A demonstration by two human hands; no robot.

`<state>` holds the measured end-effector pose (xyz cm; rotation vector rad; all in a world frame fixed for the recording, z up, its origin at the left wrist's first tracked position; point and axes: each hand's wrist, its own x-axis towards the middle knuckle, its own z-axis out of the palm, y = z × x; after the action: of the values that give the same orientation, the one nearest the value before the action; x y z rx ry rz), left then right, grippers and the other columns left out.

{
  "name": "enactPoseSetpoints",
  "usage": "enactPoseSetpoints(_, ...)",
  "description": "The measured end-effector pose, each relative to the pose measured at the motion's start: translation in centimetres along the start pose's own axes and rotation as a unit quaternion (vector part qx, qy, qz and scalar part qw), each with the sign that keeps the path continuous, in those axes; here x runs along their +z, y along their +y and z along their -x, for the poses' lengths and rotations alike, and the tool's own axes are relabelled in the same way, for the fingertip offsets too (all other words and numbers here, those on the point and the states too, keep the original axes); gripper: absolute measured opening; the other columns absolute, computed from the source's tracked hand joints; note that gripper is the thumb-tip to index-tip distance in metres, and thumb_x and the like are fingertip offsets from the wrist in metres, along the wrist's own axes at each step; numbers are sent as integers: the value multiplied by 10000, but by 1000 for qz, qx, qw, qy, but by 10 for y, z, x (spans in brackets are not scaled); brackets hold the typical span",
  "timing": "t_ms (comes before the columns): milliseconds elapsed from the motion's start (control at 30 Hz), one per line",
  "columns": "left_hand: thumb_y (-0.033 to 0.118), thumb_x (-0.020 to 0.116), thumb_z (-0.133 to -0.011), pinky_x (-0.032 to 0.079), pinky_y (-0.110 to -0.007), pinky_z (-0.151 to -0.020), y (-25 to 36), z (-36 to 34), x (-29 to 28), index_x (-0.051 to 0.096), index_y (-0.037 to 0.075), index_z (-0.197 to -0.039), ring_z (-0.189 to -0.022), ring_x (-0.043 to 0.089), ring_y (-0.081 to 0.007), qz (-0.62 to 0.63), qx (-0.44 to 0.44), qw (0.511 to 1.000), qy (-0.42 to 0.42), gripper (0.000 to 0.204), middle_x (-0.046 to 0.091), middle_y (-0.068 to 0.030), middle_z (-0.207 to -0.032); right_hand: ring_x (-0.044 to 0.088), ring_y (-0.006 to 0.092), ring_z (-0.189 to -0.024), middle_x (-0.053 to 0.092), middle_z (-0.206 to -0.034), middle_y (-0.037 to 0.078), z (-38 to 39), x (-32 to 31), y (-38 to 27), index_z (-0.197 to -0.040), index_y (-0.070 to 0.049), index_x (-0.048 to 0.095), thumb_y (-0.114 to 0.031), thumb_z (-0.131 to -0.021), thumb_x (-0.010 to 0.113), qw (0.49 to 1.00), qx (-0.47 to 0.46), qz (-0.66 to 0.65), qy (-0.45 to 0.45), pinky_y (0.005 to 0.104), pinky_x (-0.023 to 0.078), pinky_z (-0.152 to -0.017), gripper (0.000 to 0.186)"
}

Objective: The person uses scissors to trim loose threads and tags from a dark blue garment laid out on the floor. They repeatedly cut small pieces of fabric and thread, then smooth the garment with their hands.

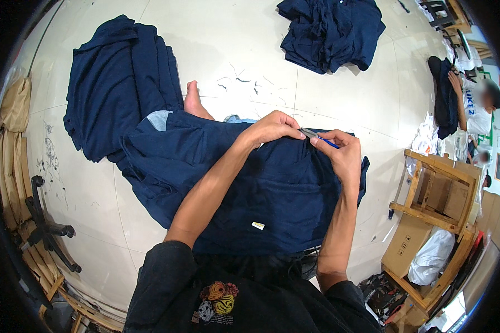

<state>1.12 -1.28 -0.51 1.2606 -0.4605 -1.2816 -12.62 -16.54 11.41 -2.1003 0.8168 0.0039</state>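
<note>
A navy blue garment (222,166) lies spread over my lap, with a small white label (258,226) near its lower part and a light grey patch (159,120) at its left. My left hand (273,126) pinches the garment's far edge between thumb and fingers. Small thread snips (329,143) with a blue handle are gripped in my right hand (343,151). Their metal blades point left, close to my left thumb and the cloth edge. Whether a thread lies between the blades is too small to tell.
Folded navy garments (122,83) are stacked at left; another navy pile (333,33) lies at the far right. Thread scraps (241,80) litter the tiled floor. A wheeled chair base (47,227) stands left, a wooden frame (411,211) and cardboard box (405,250) right. Another person (478,105) handles dark cloth.
</note>
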Motion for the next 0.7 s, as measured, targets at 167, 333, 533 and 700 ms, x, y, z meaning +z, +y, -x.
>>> enactPoseSetpoints(167, 203, 812, -858, 418, -219, -711, 4, 3, 2, 779, 69, -882, -747, 578, -69, 12, -2, 1000, -1, 140, 700, 30, -800, 651, 146, -671, 746, -759, 116, -1, 1, 4, -923, 52, 789, -183, -802, 869, 1000, 4, -15, 2, 292, 508, -629, 276)
enactPoseSetpoints(333, 207, 826, -849, 426, -226, -712, 6, 5, 1, 783, 69, -883, -749, 581, -72, 7, -14, 1000, 3, 149, 697, 30, -797, 659, 150, -694, 751, -786, 118, -2, -1, -2, -949, 49, 788, -192, -817, 862, 1000, 19, 18, -9, 290, 513, -647, 285)
enactPoseSetpoints(533, 165, 798, -866, 496, -267, -656, -1, 3, -8, 813, 42, -921, -710, 632, -80, -199, 153, 955, 159, 136, 750, -40, -761, 669, 150, -766, 757, -865, 116, -1, 9, 15, -1065, 53, 754, -241, -872, 845, 989, 38, -99, 104, 273, 514, -718, 363)
enactPoseSetpoints(700, 411, 522, -1070, 522, -346, -814, 0, -8, -42, 784, -1, -1053, -856, 701, -242, 39, 180, 877, 443, 489, 778, -170, -963, 629, 94, -740, 760, -888, 102, 15, 26, 33, -1113, 31, 736, -238, -944, 783, 975, 26, -162, 148, 214, 447, -665, 321)
